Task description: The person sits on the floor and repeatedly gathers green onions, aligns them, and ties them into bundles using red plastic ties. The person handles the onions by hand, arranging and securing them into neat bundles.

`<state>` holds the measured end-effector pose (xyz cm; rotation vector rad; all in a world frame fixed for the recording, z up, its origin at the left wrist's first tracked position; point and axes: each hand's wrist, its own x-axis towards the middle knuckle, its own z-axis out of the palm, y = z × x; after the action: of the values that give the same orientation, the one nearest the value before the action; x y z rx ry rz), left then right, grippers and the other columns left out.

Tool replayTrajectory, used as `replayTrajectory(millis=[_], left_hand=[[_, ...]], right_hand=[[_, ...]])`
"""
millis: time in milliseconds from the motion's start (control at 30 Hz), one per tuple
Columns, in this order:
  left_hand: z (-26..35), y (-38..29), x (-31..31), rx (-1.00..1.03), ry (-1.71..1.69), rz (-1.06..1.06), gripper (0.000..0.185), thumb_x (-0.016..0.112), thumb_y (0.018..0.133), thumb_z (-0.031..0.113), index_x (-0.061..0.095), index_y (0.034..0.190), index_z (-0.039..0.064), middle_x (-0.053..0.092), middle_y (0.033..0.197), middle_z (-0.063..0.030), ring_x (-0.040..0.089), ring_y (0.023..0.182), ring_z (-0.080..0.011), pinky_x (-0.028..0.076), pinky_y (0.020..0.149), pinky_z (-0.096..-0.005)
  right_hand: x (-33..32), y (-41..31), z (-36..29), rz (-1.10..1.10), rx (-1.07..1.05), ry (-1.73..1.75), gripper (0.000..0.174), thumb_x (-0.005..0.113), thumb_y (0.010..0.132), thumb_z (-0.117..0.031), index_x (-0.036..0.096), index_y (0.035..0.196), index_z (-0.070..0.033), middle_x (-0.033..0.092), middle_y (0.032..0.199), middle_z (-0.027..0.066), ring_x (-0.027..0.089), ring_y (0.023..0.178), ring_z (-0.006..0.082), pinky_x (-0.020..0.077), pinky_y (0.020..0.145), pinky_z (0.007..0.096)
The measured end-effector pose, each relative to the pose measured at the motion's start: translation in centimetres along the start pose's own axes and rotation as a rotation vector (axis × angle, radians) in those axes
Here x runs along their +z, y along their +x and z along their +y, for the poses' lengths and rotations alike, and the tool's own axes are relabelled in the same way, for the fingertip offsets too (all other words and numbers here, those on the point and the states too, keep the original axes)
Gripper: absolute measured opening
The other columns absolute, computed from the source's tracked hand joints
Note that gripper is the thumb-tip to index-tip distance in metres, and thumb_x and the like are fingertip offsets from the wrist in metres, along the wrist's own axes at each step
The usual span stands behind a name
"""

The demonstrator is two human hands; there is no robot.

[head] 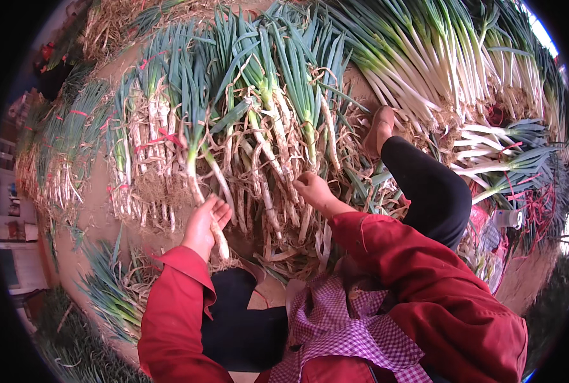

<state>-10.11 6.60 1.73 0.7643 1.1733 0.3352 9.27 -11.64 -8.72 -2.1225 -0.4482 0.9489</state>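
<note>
A large heap of green onions (265, 167) with dry outer leaves lies before me, roots towards me. My left hand (207, 222) has one long green onion stalk (193, 177) across its palm, held near the root end, its green top pointing away. My right hand (311, 188) is over the heap, its fingers bent inwards against or just above the stalks; whether it pinches a dry leaf cannot be told. To the left, a bundle of unpeeled green onions (157, 129) is tied with red ribbon.
Cleaned green onions with white stems (437, 72) lie at the upper right. Red ribbons (535, 215) and a white cup (508, 219) are at the right. More tied bundles (66, 153) stand at the far left. My foot (380, 129) rests beside the heap.
</note>
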Motion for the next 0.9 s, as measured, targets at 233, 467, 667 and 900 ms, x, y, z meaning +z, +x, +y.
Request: replayTrajectory(millis=[233,467,667,900], left_hand=[[-0.9,1.5,0.0,0.186,0.018,-0.149,0.013,0.06,0.094,0.016,0.052,0.104,0.012,0.062,0.085,-0.0034,0.064,0.076,-0.0162,0.056,0.07,-0.0311],[-0.9,2.9,2.5,0.057,0.059,-0.118,0.021,0.059,0.094,0.015,0.051,0.112,0.007,0.062,0.106,-0.0117,0.064,0.098,-0.0225,0.054,0.083,-0.0359],[-1.7,3.3,4.5,-0.213,0.027,-0.34,0.034,0.059,0.095,0.026,0.051,0.121,0.007,0.064,0.096,-0.0051,0.063,0.084,-0.0169,0.054,0.071,-0.0331],[9.2,-1.0,2.9,0.019,-0.15,-0.441,0.039,0.052,0.094,0.013,0.043,0.129,-0.001,0.048,0.069,0.0003,0.041,0.048,-0.0058,0.034,0.039,-0.0201]], right_hand=[[5.2,6.6,0.9,0.107,-0.241,-0.226,0.05,0.065,0.086,-0.031,0.052,0.127,-0.008,0.068,0.093,0.0175,0.066,0.084,0.0319,0.0519,0.077,0.0408],[0.4,7.5,-6.3,-0.454,-0.07,0.17,0.039,0.072,0.08,-0.032,0.067,0.1,0.001,0.068,0.086,0.0112,0.063,0.071,0.0174,0.0513,0.068,0.0333],[1.5,4.8,-8.5,-0.73,-0.182,0.599,0.024,0.052,0.098,-0.02,0.063,0.107,0.0,0.067,0.085,0.0055,0.065,0.072,0.0123,0.0511,0.059,0.0234],[0.2,9.7,-0.4,-0.351,-0.05,-0.47,0.034,0.041,0.095,-0.027,0.065,0.105,-0.004,0.066,0.1,0.0183,0.064,0.096,0.0326,0.0491,0.09,0.0405]])
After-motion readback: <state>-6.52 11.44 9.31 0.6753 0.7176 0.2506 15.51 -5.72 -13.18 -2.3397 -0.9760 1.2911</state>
